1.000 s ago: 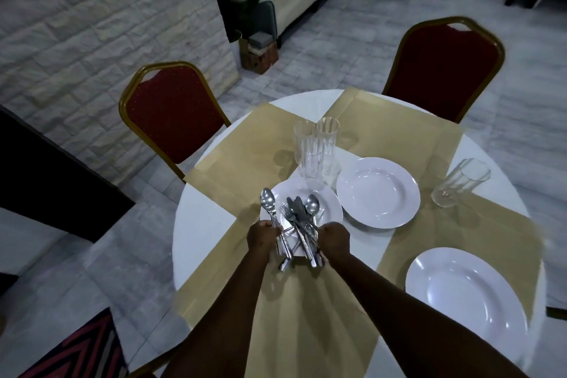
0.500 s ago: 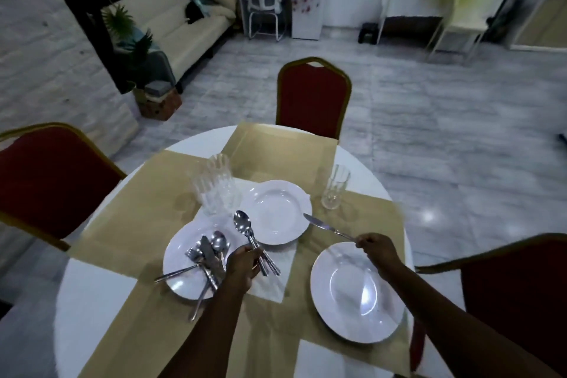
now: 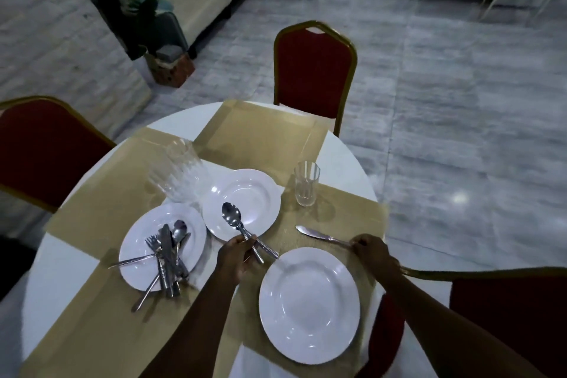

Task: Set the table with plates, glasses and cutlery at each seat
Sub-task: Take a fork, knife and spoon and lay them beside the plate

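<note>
Two hands busy: right (image 3: 369, 250) pinching silver butter knife (image 3: 319, 233) lying crosswise above white round plate (image 3: 308, 305); left (image 3: 234, 258) gripping steel spoons (image 3: 242, 228).

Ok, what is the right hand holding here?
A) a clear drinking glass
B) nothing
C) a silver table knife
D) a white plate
C: the right hand pinches the handle of the silver table knife, its blade pointing away over the tan placemat beside the nearest white plate.
</note>
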Action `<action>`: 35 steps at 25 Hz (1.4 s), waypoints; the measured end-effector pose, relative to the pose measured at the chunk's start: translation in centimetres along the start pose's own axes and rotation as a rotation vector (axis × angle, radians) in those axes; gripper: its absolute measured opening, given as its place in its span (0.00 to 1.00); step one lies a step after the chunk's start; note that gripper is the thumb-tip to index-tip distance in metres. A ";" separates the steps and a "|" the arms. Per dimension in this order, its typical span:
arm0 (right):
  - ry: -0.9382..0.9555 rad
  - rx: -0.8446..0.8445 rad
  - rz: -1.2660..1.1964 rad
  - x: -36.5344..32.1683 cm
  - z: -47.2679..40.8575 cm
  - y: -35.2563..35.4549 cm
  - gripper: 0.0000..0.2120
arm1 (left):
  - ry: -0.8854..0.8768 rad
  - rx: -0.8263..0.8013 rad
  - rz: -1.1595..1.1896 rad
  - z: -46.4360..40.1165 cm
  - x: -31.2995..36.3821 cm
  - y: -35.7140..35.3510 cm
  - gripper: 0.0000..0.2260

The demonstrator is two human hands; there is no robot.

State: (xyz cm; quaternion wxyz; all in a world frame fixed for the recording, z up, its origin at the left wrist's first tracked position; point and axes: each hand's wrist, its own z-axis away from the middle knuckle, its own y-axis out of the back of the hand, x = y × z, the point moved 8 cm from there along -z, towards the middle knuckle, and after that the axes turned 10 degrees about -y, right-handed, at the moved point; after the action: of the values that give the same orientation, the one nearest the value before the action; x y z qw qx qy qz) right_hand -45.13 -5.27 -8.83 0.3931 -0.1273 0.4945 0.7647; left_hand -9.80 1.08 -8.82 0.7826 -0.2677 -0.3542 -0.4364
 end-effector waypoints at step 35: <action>-0.159 0.033 -0.330 1.2 -0.9 3.4 0.08 | -0.038 0.029 0.141 2.5 -0.5 -4.6 0.06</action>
State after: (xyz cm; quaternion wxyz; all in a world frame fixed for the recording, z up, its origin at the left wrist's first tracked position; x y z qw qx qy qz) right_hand -48.60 -6.17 -7.71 0.5532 -0.1394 0.4468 0.6891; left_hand -14.77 1.01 -7.20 0.8085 -0.2888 -0.3554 -0.3696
